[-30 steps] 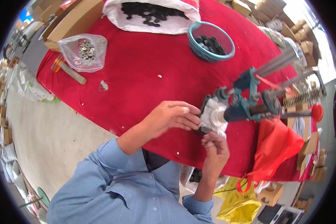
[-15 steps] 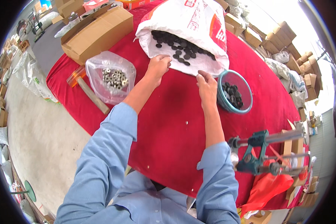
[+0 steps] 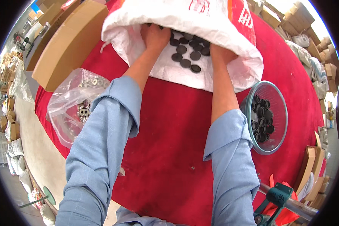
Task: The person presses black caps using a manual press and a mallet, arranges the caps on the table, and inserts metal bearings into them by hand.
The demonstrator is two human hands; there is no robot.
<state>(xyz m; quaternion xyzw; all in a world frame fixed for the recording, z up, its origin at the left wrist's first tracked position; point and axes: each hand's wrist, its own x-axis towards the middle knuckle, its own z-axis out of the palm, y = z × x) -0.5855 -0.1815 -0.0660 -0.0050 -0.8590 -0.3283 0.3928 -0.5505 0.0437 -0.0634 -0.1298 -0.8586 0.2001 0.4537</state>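
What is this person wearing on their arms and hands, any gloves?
No gloves: both the left hand and the right hand are bare. The person wears a light blue long-sleeved shirt, with the left sleeve and the right sleeve folded back into cuffs below the elbow, leaving the forearms uncovered. No watch or jewellery shows.

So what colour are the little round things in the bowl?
Black, in the head view: the round caps lie in a clear glass bowl on the red cloth.
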